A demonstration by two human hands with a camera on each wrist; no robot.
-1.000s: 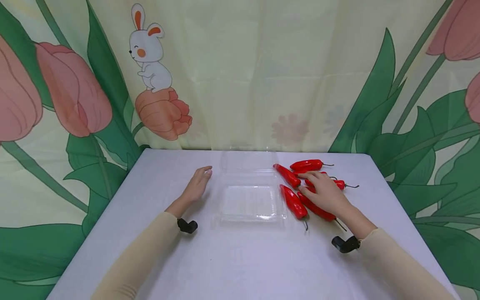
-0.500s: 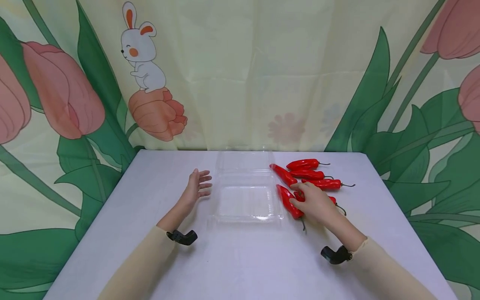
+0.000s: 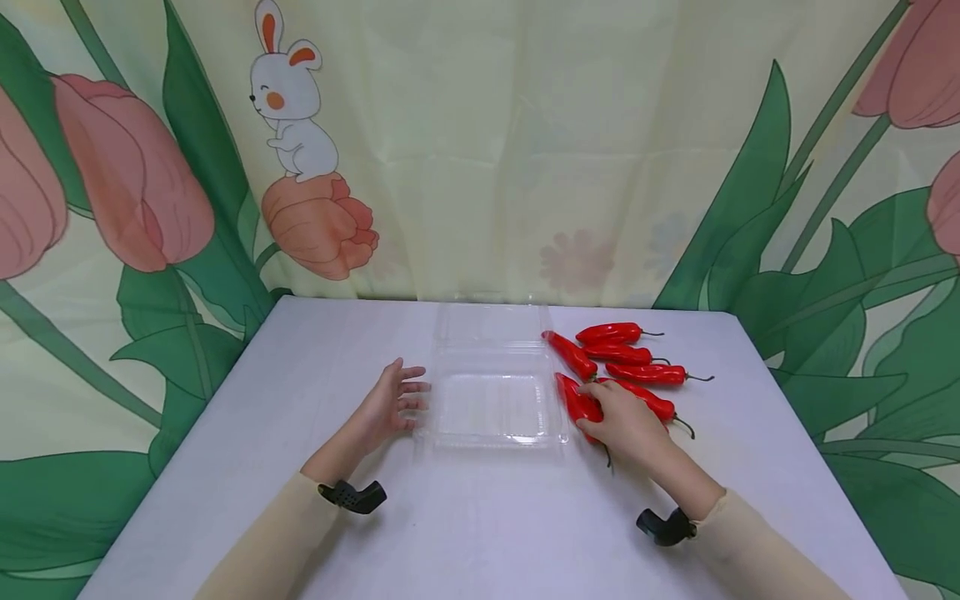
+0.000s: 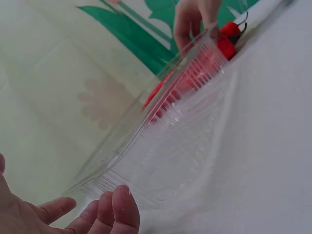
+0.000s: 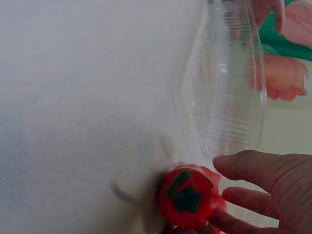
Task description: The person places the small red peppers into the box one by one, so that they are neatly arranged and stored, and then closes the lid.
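A clear plastic clamshell box (image 3: 491, 439) lies with its lid (image 3: 491, 325) folded back in the middle of the table. My left hand (image 3: 385, 406) is at the box's left side, fingers spread and fairly straight; in the left wrist view its fingertips (image 4: 126, 200) are close to the wall. To the right of the box, my right hand (image 3: 628, 422) reaches over the nearest red chili pepper (image 3: 573, 400). In the right wrist view that pepper's stem end (image 5: 187, 197) faces the camera. The thumb and fingers lie along it, not visibly closed round it.
Several other red chili peppers (image 3: 648, 374) lie behind and right of the right hand on the white table (image 3: 465, 533). One of them (image 3: 570, 354) lies by the box's back right side. A tulip-print curtain (image 3: 465, 150) hangs behind.
My right hand has moved from the middle peppers down and left to the pepper nearest the box. My left hand has turned, its fingers spreading toward the box's left side.
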